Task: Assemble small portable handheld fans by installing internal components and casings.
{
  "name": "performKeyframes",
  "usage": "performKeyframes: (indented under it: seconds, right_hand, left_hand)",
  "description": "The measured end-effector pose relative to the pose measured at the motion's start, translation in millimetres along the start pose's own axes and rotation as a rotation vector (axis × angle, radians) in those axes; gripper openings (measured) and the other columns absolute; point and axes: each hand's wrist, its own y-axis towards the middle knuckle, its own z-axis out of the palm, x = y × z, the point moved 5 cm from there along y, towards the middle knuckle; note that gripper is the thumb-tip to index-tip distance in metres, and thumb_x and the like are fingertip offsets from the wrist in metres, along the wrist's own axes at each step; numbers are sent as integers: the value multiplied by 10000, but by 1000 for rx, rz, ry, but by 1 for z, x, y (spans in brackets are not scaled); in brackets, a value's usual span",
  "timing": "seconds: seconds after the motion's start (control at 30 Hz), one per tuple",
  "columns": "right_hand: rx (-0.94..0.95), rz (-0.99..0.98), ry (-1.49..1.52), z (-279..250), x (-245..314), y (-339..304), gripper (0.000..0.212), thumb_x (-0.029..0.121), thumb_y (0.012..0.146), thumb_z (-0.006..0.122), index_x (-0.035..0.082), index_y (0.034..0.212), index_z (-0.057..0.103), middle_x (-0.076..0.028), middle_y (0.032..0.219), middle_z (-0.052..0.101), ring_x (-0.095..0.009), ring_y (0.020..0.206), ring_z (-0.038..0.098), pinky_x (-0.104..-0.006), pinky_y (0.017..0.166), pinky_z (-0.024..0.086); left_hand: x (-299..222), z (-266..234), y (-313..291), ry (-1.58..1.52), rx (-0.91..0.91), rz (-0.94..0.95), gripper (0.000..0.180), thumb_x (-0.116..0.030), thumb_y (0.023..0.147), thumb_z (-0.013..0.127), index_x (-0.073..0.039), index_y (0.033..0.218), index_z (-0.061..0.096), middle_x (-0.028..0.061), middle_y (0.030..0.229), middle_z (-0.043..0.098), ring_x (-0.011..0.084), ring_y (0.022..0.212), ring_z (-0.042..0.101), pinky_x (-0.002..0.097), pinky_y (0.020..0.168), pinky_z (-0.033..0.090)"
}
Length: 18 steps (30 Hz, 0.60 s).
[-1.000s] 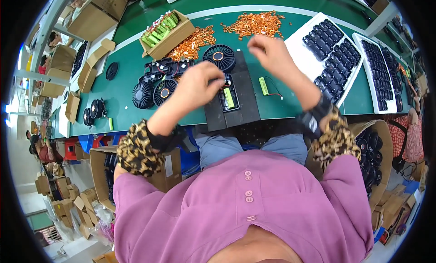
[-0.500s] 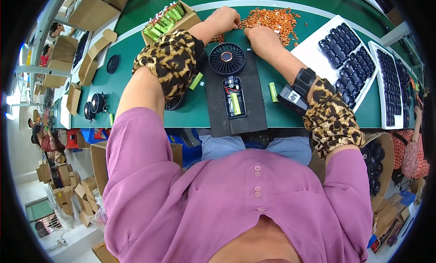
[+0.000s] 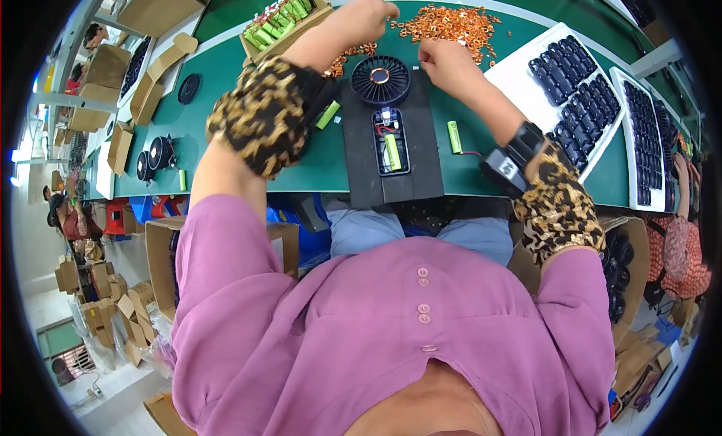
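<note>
My left hand (image 3: 365, 21) reaches to the far side of the table, by the left edge of a pile of small orange-copper metal pieces (image 3: 453, 30). Its fingers are drawn together; anything between them is too small to make out. My right hand (image 3: 450, 66) is nearer, at the pile's front edge, with thumb and fingertips pinched on something I cannot make out. Between my forearms a black handheld fan (image 3: 380, 81) lies on a dark mat (image 3: 361, 182). The open handle (image 3: 390, 118) shows wires and a green battery cell (image 3: 392, 153).
A carton (image 3: 323, 13) of green cells stands far left. Loose green cells (image 3: 328, 115) (image 3: 454, 137) flank the mat. White trays (image 3: 489, 81) (image 3: 639, 203) of black parts lie on the right. Fan units (image 3: 159, 153) and a round black grille (image 3: 189, 89) sit left. A co-worker's arm (image 3: 683, 182) is far right.
My hands have drawn apart. The left has gone a little farther away, and the right has come back toward me and slightly right. The view has shifted a little.
</note>
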Motion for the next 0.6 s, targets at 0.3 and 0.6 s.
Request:
performKeyframes:
  seconds: [0.3,0.6]
  right_hand:
    - [156,103,763,-8,44,-64,90,77,814,659,-5,853,662,-57,794,607,-136,735,605,-282,664,485]
    - [145,130,540,3,55,-66,97,69,810,654,-19,824,616,-87,946,588,-183,809,587,-298,732,476]
  left_hand:
    - [-136,-51,-158,-644,-374,-787,115,-92,768,724,-47,874,718,71,797,701,138,709,663,263,639,509]
    - [-151,-40,-194,-407,-430,-701,97,-57,727,732,-62,817,695,65,832,642,230,807,620,329,668,499]
